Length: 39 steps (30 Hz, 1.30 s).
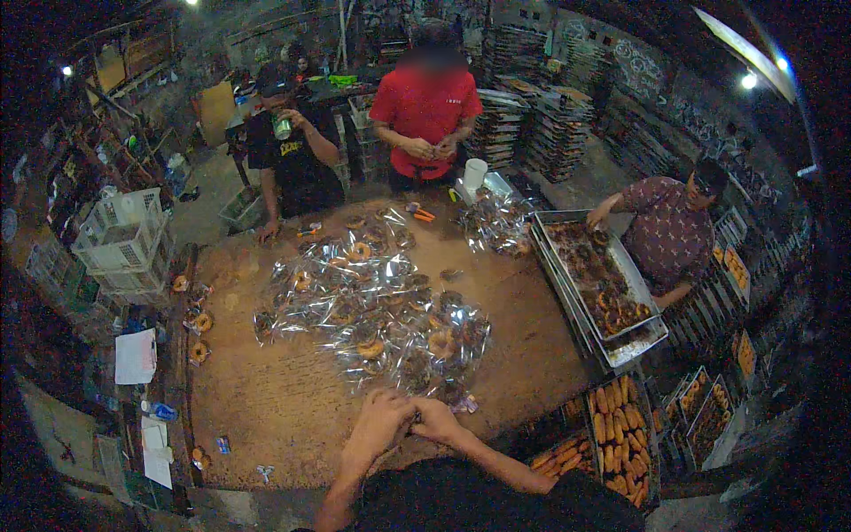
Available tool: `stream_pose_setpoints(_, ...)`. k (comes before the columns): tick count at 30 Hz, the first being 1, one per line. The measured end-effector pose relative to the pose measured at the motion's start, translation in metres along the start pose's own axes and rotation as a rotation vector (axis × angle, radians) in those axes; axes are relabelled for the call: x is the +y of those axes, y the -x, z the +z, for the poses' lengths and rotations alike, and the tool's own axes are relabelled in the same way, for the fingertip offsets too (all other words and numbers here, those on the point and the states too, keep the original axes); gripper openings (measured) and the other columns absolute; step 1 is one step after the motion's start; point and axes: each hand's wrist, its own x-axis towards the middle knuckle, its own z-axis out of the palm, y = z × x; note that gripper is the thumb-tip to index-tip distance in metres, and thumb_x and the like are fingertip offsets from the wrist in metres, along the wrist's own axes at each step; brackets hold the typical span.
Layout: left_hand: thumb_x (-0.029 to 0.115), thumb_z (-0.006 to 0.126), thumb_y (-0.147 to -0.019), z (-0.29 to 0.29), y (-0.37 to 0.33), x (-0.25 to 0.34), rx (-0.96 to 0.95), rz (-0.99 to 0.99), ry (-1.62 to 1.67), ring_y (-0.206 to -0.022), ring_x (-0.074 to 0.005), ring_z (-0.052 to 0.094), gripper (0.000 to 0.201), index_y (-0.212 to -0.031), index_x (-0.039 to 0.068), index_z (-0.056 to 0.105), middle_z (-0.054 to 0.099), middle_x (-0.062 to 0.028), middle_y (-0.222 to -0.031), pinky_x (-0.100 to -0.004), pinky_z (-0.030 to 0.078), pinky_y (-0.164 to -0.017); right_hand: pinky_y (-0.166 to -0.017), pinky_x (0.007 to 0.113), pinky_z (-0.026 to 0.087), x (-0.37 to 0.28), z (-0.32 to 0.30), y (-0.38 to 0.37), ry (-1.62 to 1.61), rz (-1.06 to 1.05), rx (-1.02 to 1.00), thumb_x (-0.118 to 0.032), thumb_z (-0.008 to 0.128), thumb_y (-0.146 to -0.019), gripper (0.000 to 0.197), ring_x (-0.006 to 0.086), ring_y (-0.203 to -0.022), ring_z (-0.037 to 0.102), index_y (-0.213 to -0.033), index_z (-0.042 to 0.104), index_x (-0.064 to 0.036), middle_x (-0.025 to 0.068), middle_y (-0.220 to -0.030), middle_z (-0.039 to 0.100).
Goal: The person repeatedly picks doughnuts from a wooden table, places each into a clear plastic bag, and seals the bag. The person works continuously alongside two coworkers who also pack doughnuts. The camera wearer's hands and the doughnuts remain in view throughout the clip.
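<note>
Close together at the near side of the wooden table (292, 399), my left hand (381, 427) and my right hand (437, 419) have their fingers pinched inward. Something small and dark seems to be between them, but I cannot make out what it is. Just beyond my fingers spreads a heap of doughnuts in clear plastic bags (381, 301), some plain golden, some dark-topped. One golden ring doughnut (441, 344) shows through its wrapping near the heap's right side.
Stacked metal trays (612, 332) with dark crumbs and doughnuts overhang the right edge, a person (669, 222) reaching in. Long golden breads (618, 434) fill trays at lower right. Two people stand across the table. White crates (124, 235) and a clipboard (136, 357) are left. Orange-handled tool (421, 213) lies far.
</note>
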Motion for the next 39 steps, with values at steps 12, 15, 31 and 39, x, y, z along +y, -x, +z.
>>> stream_pose_setpoints(12, 0.027, 0.067, -0.091, 0.056, 0.000, 0.006, 0.442, -0.605, 0.947, -0.104, -0.0214, 0.058, 0.041, -0.120, -0.002, 0.060, 0.063, -0.0150, -0.115, -0.0331, 0.047, -0.089, -0.064, 0.026, 0.048, -0.004, -0.038, 0.001, -0.994, 0.393, 0.287, -0.030, 0.065, -0.093, 0.031, 0.0081, -0.069, 0.057, -0.109, 0.068, -0.0035, 0.0052, -0.090, 0.067)
stream_pose_setpoints(15, 0.023, 0.062, -0.095, 0.045, 0.004, 0.012, 0.550, -0.471, 1.162, -0.098, -0.0156, 0.060, 0.035, -0.121, -0.001, 0.062, 0.066, -0.0111, -0.114, -0.0299, 0.047, -0.086, -0.061, 0.025, 0.046, -0.008, -0.041, 0.006, -0.674, 0.171, 0.342, -0.024, 0.067, -0.092, 0.024, 0.0057, -0.064, 0.055, -0.105, 0.069, -0.0041, 0.0043, -0.087, 0.067)
stream_pose_setpoints(31, 0.026, 0.052, -0.101, 0.023, -0.005, 0.020, 0.391, -0.592, 1.545, -0.101, -0.0180, 0.065, 0.036, -0.117, -0.002, 0.068, 0.070, -0.0093, -0.110, -0.0313, 0.049, -0.093, -0.062, 0.024, 0.043, -0.049, -0.059, -0.007, -0.171, 0.113, 0.693, -0.012, 0.078, -0.079, 0.028, 0.0079, -0.071, 0.052, -0.100, 0.060, -0.0035, 0.0022, -0.088, 0.057)
stream_pose_setpoints(39, 0.018, 0.050, -0.098, 0.032, -0.001, 0.008, 0.351, -0.506, 1.296, -0.109, -0.0185, 0.056, 0.029, -0.118, 0.000, 0.061, 0.061, -0.0087, -0.114, -0.0338, 0.044, -0.095, -0.064, 0.032, 0.049, -0.058, -0.061, -0.007, -0.113, -0.015, 0.184, -0.020, 0.081, -0.076, 0.034, 0.0204, -0.077, 0.062, -0.100, 0.064, -0.0041, 0.0100, -0.091, 0.065)
